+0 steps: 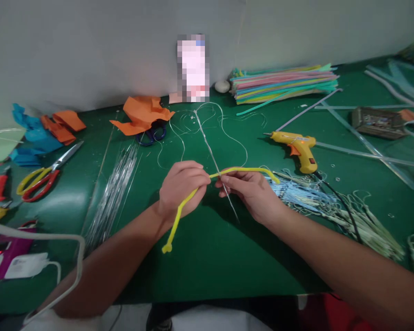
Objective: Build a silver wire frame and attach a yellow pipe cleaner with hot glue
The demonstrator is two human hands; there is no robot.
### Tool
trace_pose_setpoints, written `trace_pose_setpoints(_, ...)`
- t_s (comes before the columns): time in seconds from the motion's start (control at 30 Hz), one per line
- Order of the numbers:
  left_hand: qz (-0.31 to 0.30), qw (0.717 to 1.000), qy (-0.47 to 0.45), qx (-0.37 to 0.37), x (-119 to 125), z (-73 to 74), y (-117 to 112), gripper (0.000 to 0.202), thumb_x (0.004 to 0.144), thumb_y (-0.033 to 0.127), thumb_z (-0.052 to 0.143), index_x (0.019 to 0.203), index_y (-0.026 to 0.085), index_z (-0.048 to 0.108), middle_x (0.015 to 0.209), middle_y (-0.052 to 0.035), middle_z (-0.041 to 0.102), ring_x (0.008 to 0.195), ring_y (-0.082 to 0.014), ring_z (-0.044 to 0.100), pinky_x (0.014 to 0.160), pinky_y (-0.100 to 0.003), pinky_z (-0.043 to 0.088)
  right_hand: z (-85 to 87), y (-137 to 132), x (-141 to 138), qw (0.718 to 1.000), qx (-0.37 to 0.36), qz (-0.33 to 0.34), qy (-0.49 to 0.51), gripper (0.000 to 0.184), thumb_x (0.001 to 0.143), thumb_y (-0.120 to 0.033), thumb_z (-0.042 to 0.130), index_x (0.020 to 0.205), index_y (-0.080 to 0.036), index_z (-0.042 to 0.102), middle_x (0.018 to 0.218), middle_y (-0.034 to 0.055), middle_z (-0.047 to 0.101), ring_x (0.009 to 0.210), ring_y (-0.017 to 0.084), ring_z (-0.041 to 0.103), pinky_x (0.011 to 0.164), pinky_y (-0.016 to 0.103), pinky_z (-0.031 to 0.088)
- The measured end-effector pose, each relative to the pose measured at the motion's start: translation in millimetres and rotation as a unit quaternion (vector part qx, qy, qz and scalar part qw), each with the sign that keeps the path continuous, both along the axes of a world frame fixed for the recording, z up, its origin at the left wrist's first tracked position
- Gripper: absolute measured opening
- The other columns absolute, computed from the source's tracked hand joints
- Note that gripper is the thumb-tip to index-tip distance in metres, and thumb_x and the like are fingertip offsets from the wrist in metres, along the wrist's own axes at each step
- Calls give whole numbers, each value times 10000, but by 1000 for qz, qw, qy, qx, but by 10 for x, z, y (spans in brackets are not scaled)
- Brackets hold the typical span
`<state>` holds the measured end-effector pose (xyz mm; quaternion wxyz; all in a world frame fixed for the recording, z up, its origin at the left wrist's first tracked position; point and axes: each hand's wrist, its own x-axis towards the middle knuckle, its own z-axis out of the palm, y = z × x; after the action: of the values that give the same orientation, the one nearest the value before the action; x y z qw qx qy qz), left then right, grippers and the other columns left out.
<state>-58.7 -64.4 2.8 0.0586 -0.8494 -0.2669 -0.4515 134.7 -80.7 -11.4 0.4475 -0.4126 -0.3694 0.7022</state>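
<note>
A yellow pipe cleaner [185,202] runs between my two hands above the green table. My left hand [184,186] is closed on it near its middle, and its curled end hangs down toward me. In a pinch, my right hand [246,188] holds the pipe cleaner together with a thin silvery wire stem [212,154]. The stem crosses the pipe cleaner at the fingertips and slants from the far middle toward me. The other yellow end bends down past the right hand. My fingers partly hide the crossing point.
A yellow hot glue gun [298,143] lies right, before bundled coloured pipe cleaners [286,85]. Blue and pale tassels [307,197] lie near my right forearm. Left are silvery wires [115,193], scissors [50,172] and orange paper [143,114]. A blurred phone [193,66] stands at the wall.
</note>
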Motion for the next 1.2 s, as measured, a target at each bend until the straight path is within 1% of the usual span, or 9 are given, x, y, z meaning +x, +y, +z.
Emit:
trace_pose_setpoints(0.1, -13, 1000, 7, 7, -1, -12, 3, 228, 784, -12, 697, 897, 175, 634, 842, -17, 765, 884, -172, 708, 841, -326, 607, 6, 9, -7, 1000, 18, -22, 12, 180, 712, -360, 823, 761, -200, 757, 695, 5, 684, 644, 124, 627, 706, 299, 523)
trace_pose_setpoints(0.37, -7, 1000, 5, -11, -6, -34, 0, 202, 802, 10, 689, 879, 187, 630, 831, -1, 762, 892, -166, 702, 848, -325, 596, 17, 48, 10, 987, 24, -156, 18, 149, 715, -325, 821, 797, -225, 748, 731, -12, 678, 642, 106, 618, 647, 262, 504)
trace_pose_setpoints(0.53, -1, 1000, 5, -18, 2, -26, -4, 211, 810, 9, 685, 883, 196, 622, 837, 15, 763, 907, -159, 703, 858, -314, 590, 65, 50, 30, 982, 63, -172, 53, 118, 774, -281, 764, 885, -249, 739, 899, -15, 724, 555, 63, 571, 590, 242, 499)
trace_pose_setpoints(0.7, 10, 999, 3, -40, 7, -20, 3, 191, 836, 29, 666, 857, 213, 618, 817, 35, 757, 889, -158, 708, 882, -324, 580, 105, 56, 48, 979, 56, -162, 112, 244, 783, -290, 654, 1015, -245, 713, 976, 18, 752, 773, 125, 685, 811, 297, 563)
trace_pose_setpoints(0.77, 22, 999, 0, -48, 4, -15, 6, 189, 839, 28, 661, 842, 213, 620, 808, 34, 753, 898, -162, 708, 879, -324, 580, 111, 65, 57, 977, 47, -153, 140, 321, 773, -339, 591, 1049, -223, 707, 987, 53, 755, 811, 157, 698, 838, 330, 568)
trace_pose_setpoints(0.83, 24, 998, 1, -51, 1, -9, 6, 187, 841, 27, 659, 840, 210, 621, 805, 32, 752, 900, -161, 706, 878, -321, 580, 112, 74, 59, 975, 43, -152, 155, 363, 805, -415, 538, 1030, -193, 717, 970, 79, 747, 794, 169, 693, 814, 332, 572)
trace_pose_setpoints(0.93, 10, 999, 0, -42, -3, -2, -1, 189, 830, 22, 670, 848, 204, 624, 814, 28, 755, 889, -157, 707, 888, -319, 583, 97, 86, 44, 974, 13, -166, 156, 357, 893, -476, 525, 931, -184, 726, 840, 49, 698, 711, 133, 648, 739, 279, 557)
trace_pose_setpoints(1.07, -12, 1000, -12, -20, -13, -4, -27, 210, 811, 25, 695, 902, 204, 633, 848, 10, 761, 908, -172, 706, 850, -332, 608, 46, 104, 9, 968, -37, -188, 161, 238, 890, -399, 638, 770, -196, 672, 703, -8, 590, 593, 83, 534, 607, 212, 490)
trace_pose_setpoints(1.2, -49, 999, -18, 12, -21, -21, -52, 281, 745, -18, 737, 946, 158, 650, 854, -32, 758, 877, -185, 701, 807, -344, 631, 26, 123, -16, 969, -85, -188, 133, 258, 920, -373, 624, 770, -170, 673, 637, -25, 529, 493, 58, 427, 502, 197, 414)
